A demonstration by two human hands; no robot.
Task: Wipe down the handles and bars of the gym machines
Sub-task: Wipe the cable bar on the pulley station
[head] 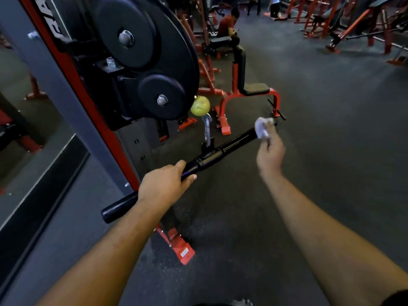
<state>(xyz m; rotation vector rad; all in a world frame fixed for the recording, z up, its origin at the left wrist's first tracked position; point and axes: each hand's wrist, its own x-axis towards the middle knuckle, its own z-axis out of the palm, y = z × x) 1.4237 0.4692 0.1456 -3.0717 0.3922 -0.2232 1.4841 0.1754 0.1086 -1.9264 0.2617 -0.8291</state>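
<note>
Gripping the black bar point(223, 151), left hand point(164, 184) steadies; right hand point(270, 151) pinches white cloth point(261, 127).

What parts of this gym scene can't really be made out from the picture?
- Far end of the black bar: covered by the white cloth in the right hand.
- Bar section under the left hand: hidden by its grip.
- Lettering on the machine frame: cut off by the top edge.
- Sticker on the red foot: too small to read.
</note>
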